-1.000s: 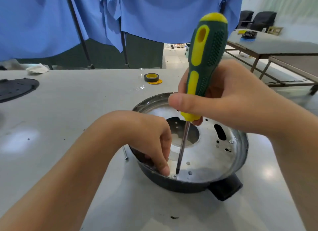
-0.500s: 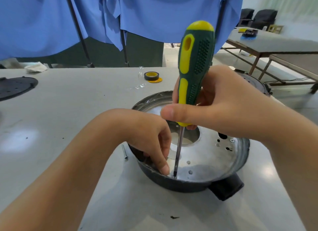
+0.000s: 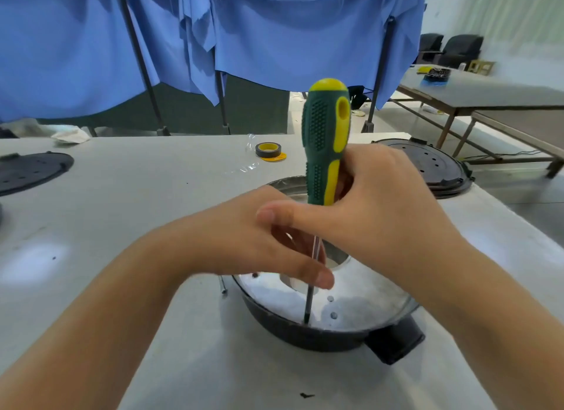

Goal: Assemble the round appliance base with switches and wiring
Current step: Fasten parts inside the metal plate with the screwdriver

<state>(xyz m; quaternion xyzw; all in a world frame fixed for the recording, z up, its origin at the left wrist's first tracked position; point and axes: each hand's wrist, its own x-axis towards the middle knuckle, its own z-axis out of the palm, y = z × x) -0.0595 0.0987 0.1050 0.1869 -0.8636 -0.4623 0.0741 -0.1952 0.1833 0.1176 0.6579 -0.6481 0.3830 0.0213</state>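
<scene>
The round appliance base sits on the grey table in front of me, a black shell with a shiny metal plate inside and a black socket on its near right side. A green and yellow screwdriver stands upright, its tip down on the plate near the front rim. My right hand grips the lower handle, thumb stretched left. My left hand hovers over the base, its fairly straight fingers against the shaft. The far half of the plate is hidden behind both hands.
A loose screw lies on the table just left of the base. A yellow tape roll sits farther back. A black round lid rests at the right edge, a black perforated disc at the far left. Blue cloth hangs behind.
My left hand lifted from the plate near the tip and moved up to the shaft. The screwdriver went from leaning right to upright, and its handle has turned.
</scene>
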